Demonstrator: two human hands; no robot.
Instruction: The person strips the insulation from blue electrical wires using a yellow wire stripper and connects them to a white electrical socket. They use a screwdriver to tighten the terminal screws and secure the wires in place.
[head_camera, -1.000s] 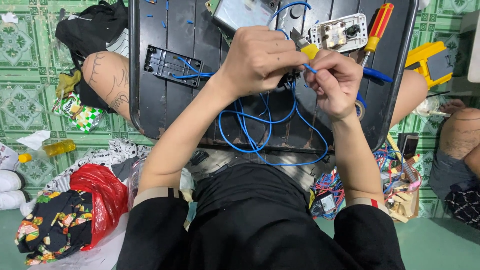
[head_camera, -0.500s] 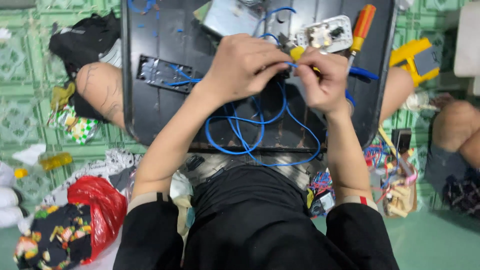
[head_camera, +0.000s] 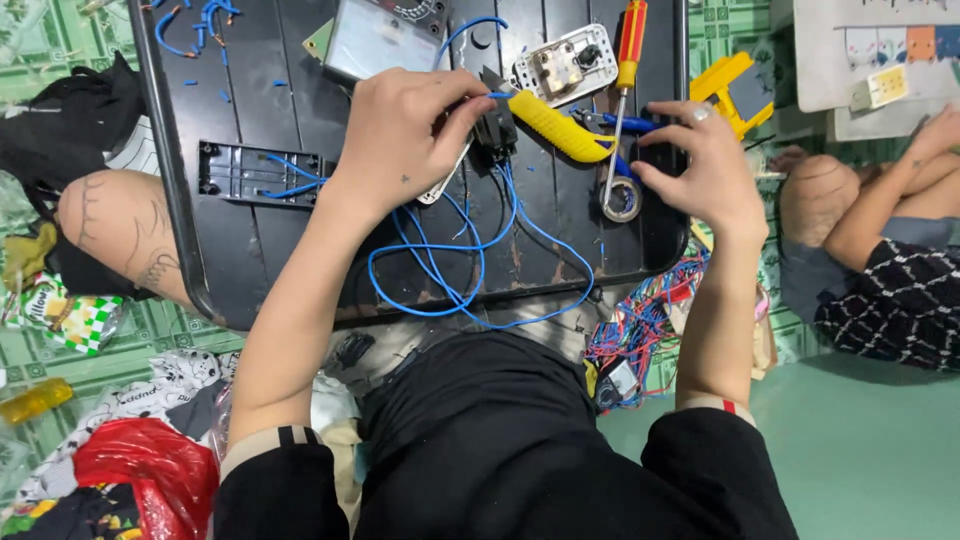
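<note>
On the black tabletop (head_camera: 250, 240), two bare hands were seen from above among loops of blue wire (head_camera: 450, 270). The left hand (head_camera: 400, 140) was curled, its grip closed with thumb and fingertips pinched on a small black electrical part (head_camera: 495, 125), to which the blue wire ran. The wire looped from that part down over the near edge of the tabletop. The right hand (head_camera: 705, 165) was held loosely arched near the right edge, its grip half open, the fingertips resting on a dark object (head_camera: 665, 155) that was partly hidden; whether that object was actually gripped could not be told. A roll of tape (head_camera: 622, 198) lay just beside the right hand's fingers, and a pair of pliers with a yellow handle (head_camera: 555, 125) lay between the two hands. A screwdriver with a red and yellow handle (head_camera: 627, 60) lay upright across the tape, near a white socket plate (head_camera: 560, 65). A black terminal frame (head_camera: 255, 172) with short blue leads was fixed left of the left hand. Another person's forearm (head_camera: 890, 190) was visible at the far right.
</note>
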